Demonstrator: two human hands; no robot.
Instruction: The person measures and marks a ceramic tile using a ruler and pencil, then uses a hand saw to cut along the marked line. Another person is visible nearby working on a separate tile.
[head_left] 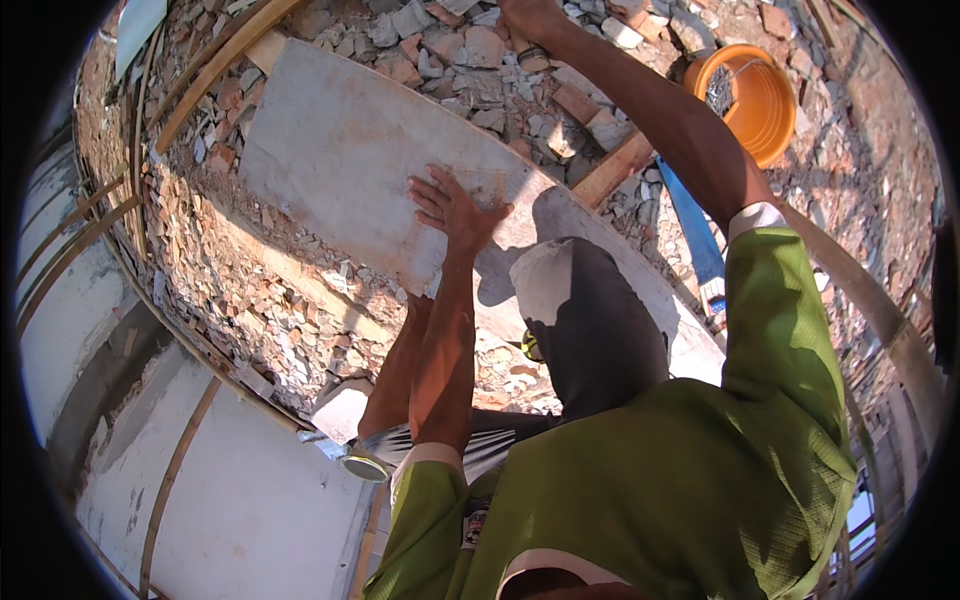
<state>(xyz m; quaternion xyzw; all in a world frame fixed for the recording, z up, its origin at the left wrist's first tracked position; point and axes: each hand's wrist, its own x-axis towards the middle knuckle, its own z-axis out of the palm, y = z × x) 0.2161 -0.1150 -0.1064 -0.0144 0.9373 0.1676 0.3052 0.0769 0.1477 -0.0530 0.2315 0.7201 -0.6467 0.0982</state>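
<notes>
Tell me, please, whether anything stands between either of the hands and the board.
Nothing visible stands between the left hand and the board: it rests directly there. Between the right hand, partly cut off at the picture's top, and the board, rubble shows on the ground.

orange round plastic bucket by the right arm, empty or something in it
Not empty: small grey metal-looking pieces sit at the left inside the orange round plastic bucket; bare orange shows elsewhere.
</notes>
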